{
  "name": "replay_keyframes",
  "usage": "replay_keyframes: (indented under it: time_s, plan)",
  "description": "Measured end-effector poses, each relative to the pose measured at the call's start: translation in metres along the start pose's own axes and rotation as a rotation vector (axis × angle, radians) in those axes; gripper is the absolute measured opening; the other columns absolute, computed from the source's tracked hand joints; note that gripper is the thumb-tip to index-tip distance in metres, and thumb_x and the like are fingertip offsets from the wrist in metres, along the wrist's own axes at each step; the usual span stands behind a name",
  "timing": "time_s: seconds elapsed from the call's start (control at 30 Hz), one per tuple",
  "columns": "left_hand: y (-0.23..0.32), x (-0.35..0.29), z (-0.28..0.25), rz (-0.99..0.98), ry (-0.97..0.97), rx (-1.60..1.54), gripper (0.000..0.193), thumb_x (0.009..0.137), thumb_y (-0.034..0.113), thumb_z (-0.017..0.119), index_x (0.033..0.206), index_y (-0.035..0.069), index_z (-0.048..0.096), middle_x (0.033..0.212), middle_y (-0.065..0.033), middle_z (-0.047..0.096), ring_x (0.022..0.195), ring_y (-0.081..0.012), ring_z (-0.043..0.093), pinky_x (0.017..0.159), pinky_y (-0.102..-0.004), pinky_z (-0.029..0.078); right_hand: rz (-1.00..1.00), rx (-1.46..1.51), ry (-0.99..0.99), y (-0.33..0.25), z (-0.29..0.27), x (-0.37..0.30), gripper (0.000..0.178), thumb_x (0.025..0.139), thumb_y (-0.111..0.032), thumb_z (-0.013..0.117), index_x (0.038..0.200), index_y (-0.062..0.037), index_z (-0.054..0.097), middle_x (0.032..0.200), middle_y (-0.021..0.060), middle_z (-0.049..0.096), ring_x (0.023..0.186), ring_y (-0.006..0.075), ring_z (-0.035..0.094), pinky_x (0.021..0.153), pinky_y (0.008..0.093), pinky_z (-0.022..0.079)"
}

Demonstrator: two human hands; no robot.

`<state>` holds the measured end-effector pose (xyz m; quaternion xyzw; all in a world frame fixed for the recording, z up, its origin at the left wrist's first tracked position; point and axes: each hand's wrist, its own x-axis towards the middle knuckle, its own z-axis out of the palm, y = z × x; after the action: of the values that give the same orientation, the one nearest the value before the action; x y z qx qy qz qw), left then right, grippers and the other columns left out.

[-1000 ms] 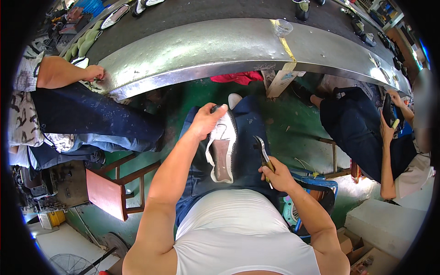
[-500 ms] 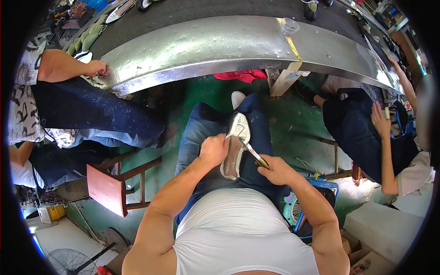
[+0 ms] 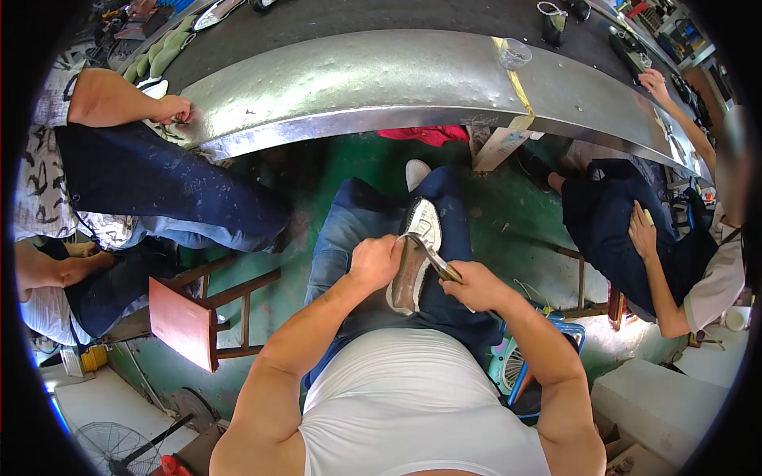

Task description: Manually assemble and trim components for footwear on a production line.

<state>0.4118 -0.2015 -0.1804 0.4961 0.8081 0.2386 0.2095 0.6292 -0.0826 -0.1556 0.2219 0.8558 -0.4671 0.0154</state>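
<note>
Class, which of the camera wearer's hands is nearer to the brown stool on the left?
Left. The left hand, on the shoe, is right of the stool; the right hand, holding the pliers, is farther right.

1. A long metal ledge (image 3: 341,83) is gleaming along the front of a dark tabletop (image 3: 357,16).
2. A clear plastic cup (image 3: 516,54) is sitting up there, with yellow tape (image 3: 522,94) running down over the edge!
3. Underneath, a red cloth (image 3: 429,136) is showing near a pale post (image 3: 502,149).
4. Over left, a wooden stool (image 3: 184,324) is showing its reddish seat.
5. Bottom left, a wire fan (image 3: 115,446) is filling the corner.
6. Far right, a co-worker (image 3: 684,278) is sitting near a white box (image 3: 659,397).
</note>
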Motion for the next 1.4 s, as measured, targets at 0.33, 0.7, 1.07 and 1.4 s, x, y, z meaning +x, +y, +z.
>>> replay_keyframes:
  time_s: [0.33,0.7,1.07,1.4]
  plan:
    - [0.015,-0.003,0.001,0.113,0.013,0.057,0.029,0.099,0.028,0.054,0.088,0.005,0.068,0.071,-0.0198,0.067,0.068,-0.043,0.065,0.062,-0.051,0.053,0.465,0.198,-0.717,-0.033,-0.078,0.052,0.027,0.093,-0.022,0.059,0.108,0.0013,0.061,0.095,0.012,0.069,0.081,0.0215,0.067,0.068,0.0375,0.055]
    - [-0.044,0.003,0.036,-0.34,-0.365,-1.741,0.052,0.105,0.035,0.049,0.148,0.008,0.038,0.141,-0.0055,0.052,0.13,-0.0177,0.048,0.112,-0.0367,0.037,0.185,-0.166,-0.193,-0.025,-0.007,0.035,0.027,0.094,-0.024,0.06,0.099,0.0023,0.06,0.094,0.0273,0.066,0.092,0.047,0.063,0.082,0.0539,0.049]
    - [-0.039,0.011,0.043,-0.424,-0.273,-1.531,0.071,0.094,0.033,0.072,0.151,0.01,0.037,0.14,-0.0055,0.054,0.132,-0.0185,0.046,0.115,-0.0358,0.032,0.384,0.102,-0.219,-0.043,-0.02,0.031,0.028,0.096,-0.026,0.06,0.1,0.0022,0.06,0.09,0.0216,0.067,0.08,0.0342,0.068,0.073,0.0443,0.053]
    - [-0.022,0.022,0.029,-0.507,-0.278,-1.49,0.066,0.091,0.026,0.074,0.146,0.007,0.043,0.128,-0.0076,0.062,0.116,-0.019,0.059,0.103,-0.0358,0.046,0.494,0.757,0.004,0.006,0.057,0.016,0.022,0.099,-0.023,0.061,0.099,-0.0014,0.061,0.08,0.0047,0.066,0.064,0.0123,0.061,0.05,0.0275,0.047]
